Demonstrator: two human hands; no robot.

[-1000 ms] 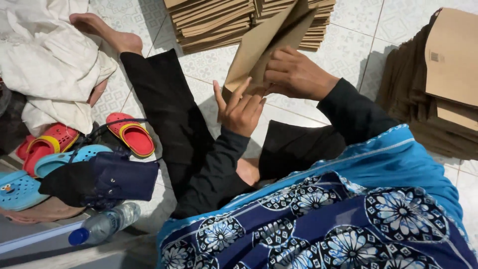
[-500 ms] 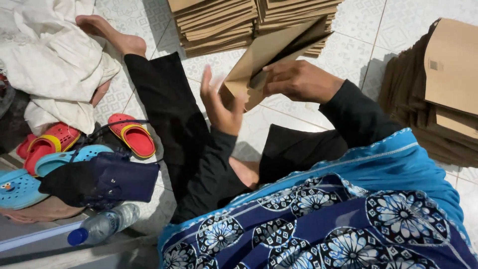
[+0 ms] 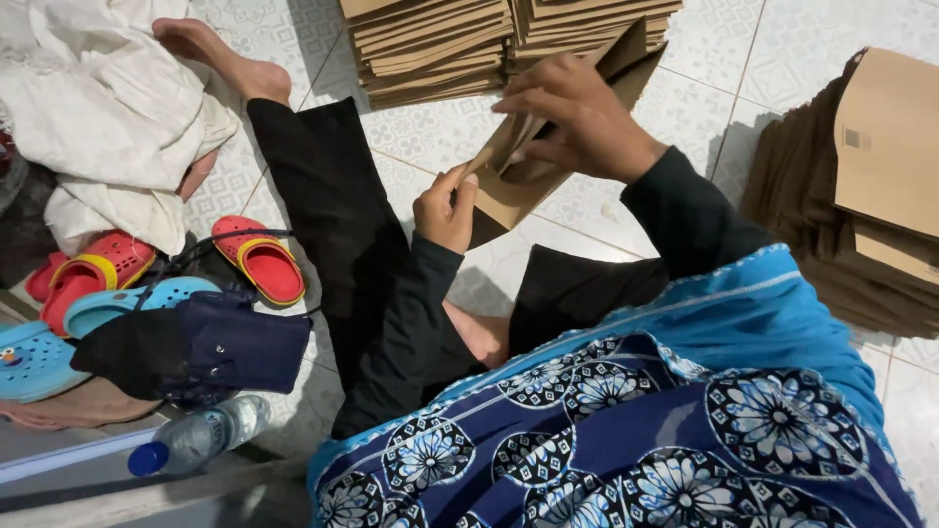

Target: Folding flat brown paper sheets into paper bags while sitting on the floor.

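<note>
I sit on a tiled floor with one leg stretched out in black trousers. A brown paper bag (image 3: 509, 191) is held in front of me, partly opened. My left hand (image 3: 445, 210) pinches its near edge between thumb and fingers. My right hand (image 3: 577, 117) grips the bag's upper part, with fingers reaching into its mouth. Both forearms wear black sleeves. Behind the bag, stacks of flat brown paper bags (image 3: 440, 44) lie on the floor.
A leaning stack of brown bags (image 3: 861, 196) stands at the right. At the left lie white cloth (image 3: 108, 108), red sandals (image 3: 259, 259), blue clogs (image 3: 39, 357), a dark pouch (image 3: 225, 347) and a plastic bottle with a blue cap (image 3: 191, 440).
My left hand has gone from an open palm against the bag to a pinch on its edge. My right hand has moved up over the bag's mouth, and the bag has opened further.
</note>
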